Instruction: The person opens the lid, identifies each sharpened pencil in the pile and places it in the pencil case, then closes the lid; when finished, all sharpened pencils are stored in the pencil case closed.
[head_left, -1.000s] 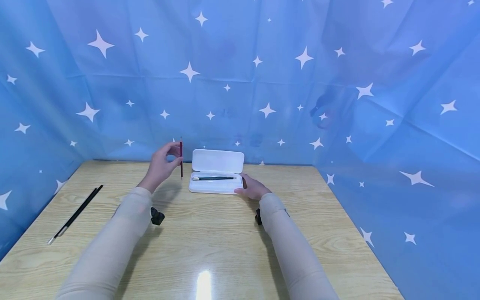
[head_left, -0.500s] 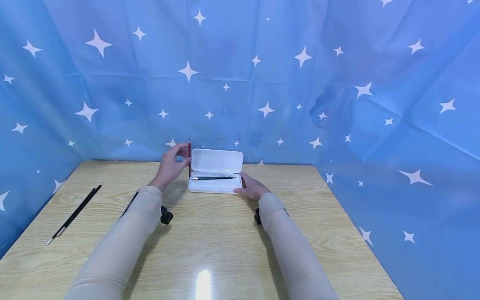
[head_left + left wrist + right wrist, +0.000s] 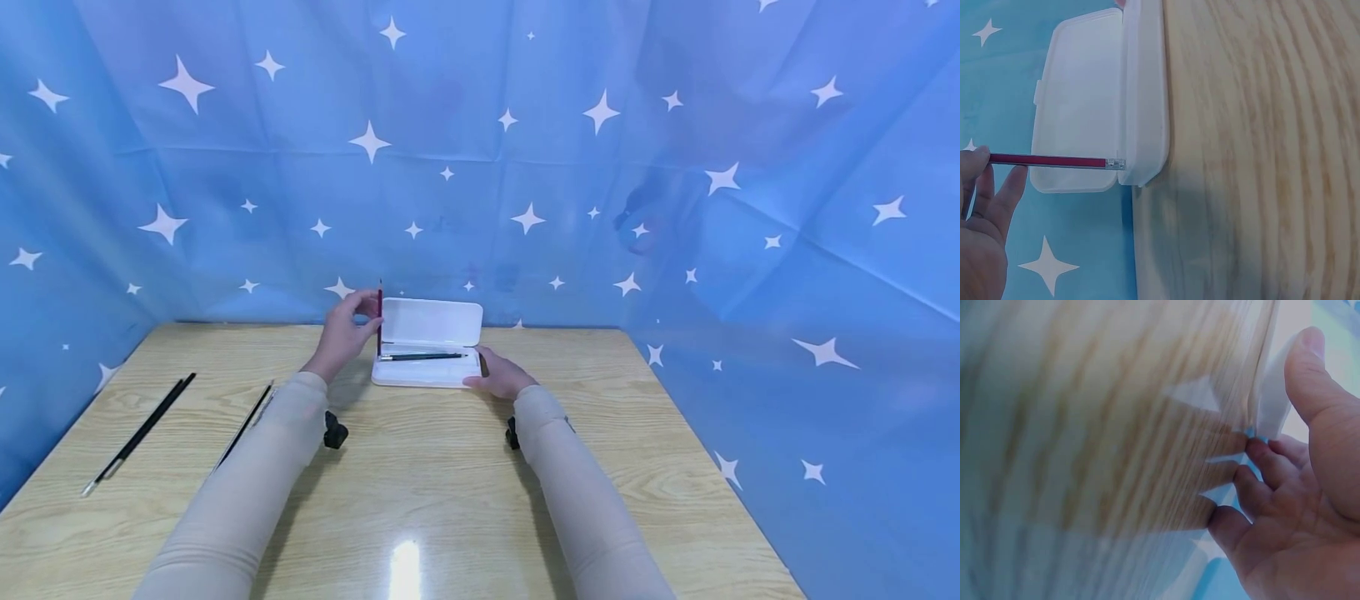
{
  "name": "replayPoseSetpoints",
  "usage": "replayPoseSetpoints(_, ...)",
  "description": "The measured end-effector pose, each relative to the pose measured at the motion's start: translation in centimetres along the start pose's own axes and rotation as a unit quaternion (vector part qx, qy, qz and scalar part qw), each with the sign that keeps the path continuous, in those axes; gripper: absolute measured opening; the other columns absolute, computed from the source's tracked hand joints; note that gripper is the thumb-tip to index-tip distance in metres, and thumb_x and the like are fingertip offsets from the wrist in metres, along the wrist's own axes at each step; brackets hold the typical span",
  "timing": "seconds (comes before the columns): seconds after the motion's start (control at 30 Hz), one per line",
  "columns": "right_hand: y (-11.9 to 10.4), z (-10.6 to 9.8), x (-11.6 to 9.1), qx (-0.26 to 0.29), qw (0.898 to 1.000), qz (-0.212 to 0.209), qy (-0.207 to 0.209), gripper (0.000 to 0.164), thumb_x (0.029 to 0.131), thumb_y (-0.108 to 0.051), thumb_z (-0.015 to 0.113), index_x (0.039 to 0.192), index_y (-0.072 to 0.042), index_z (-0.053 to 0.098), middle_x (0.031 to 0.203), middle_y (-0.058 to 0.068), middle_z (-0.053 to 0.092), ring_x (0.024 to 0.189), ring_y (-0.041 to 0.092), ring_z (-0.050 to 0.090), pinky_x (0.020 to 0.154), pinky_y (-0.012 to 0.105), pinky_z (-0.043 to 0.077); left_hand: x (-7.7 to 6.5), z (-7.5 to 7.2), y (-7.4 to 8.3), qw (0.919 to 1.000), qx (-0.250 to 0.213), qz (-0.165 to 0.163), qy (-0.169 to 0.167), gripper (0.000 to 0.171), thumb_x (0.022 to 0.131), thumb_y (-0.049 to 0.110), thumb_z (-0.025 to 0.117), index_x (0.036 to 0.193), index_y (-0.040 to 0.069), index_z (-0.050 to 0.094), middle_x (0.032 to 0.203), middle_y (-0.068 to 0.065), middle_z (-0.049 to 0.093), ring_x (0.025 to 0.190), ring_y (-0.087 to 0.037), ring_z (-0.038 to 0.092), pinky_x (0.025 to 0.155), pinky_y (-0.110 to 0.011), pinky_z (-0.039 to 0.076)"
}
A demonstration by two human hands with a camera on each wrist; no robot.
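Observation:
My left hand (image 3: 343,335) pinches a red pencil (image 3: 379,321) and holds it upright at the left end of an open white pencil case (image 3: 420,377). In the left wrist view the pencil's eraser end (image 3: 1115,164) is over the case's end, by the hinge; whether it touches cannot be told. Inside the case lies a dark pencil (image 3: 423,357), its eraser to the left. My right hand (image 3: 506,375) grips the case's right end, thumb at the front rim. In the right wrist view its fingertips (image 3: 1229,526) are down at the table beside the case.
Two black pencils (image 3: 150,422) lie side by side at the table's left. Closer to my left sleeve lie another dark pencil (image 3: 243,427) and a thin thing partly hidden by the sleeve. A blue star-patterned curtain (image 3: 480,167) hangs behind the wooden table (image 3: 442,467).
My left hand has carried the red pencil rightward to the case's left end, then stayed there. The right hand keeps its grip. The dark pencil by the left sleeve has come into view.

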State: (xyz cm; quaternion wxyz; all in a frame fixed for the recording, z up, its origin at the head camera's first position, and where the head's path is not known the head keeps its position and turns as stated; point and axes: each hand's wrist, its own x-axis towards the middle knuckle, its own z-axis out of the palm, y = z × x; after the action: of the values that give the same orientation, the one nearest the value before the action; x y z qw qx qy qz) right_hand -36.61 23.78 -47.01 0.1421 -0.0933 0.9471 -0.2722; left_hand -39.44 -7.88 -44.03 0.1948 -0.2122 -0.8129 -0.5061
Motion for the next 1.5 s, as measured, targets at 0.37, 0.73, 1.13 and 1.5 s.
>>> replayPoseSetpoints(0.37, -0.3, 0.2, -0.4, -0.001, 1.0, 0.003, 0.004, 0.085, 0.1, -0.048, 0.062, 0.164, -0.015, 0.017, 0.164, 0.012, 0.03, 0.15, 0.034, 0.029, 0.119, 0.051, 0.029, -0.3, 0.9, -0.6, 0.9999, 0.0, -0.01, -0.011, 0.04, 0.092, -0.005, 0.07, 0.131, -0.001, 0.061, 0.104, -0.016, 0.064, 0.102, -0.033, 0.061, 0.094, -0.05, 0.05)
replayPoseSetpoints(0.73, -0.5, 0.1, -0.5, 0.002, 1.0, 0.01, 0.004, 0.084, 0.1, -0.046, 0.062, 0.164, -0.015, 0.017, 0.165, 0.012, 0.029, 0.15, 0.034, 0.028, 0.12, 0.051, 0.027, 0.1, 2.0, -0.1, 0.9976, 0.01, 0.008, -0.068, 0.039, 0.092, -0.008, 0.068, 0.13, -0.002, 0.062, 0.107, -0.018, 0.066, 0.1, -0.033, 0.062, 0.093, -0.052, 0.052)
replayPoseSetpoints(1.13, -0.2, 0.3, -0.1, -0.002, 1.0, 0.016, 0.005, 0.083, 0.099, -0.05, 0.061, 0.164, -0.019, 0.019, 0.165, 0.008, 0.029, 0.151, 0.031, 0.028, 0.121, 0.049, 0.025, 1.4, 4.6, 1.2, 0.9716, 0.123, 0.003, -0.202, 0.028, 0.095, -0.001, 0.068, 0.122, 0.005, 0.068, 0.111, -0.008, 0.068, 0.1, -0.022, 0.063, 0.092, -0.04, 0.054)
replayPoseSetpoints(1.5, -0.2, 0.2, 0.0, -0.009, 1.0, 0.018, 0.01, 0.084, 0.099, -0.052, 0.061, 0.164, -0.019, 0.018, 0.165, 0.009, 0.029, 0.15, 0.031, 0.028, 0.121, 0.049, 0.025, 2.3, 6.1, 1.7, 0.9319, 0.204, 0.015, -0.3, 0.028, 0.093, -0.002, 0.07, 0.12, 0.005, 0.07, 0.111, -0.012, 0.07, 0.1, -0.022, 0.062, 0.095, -0.041, 0.053)
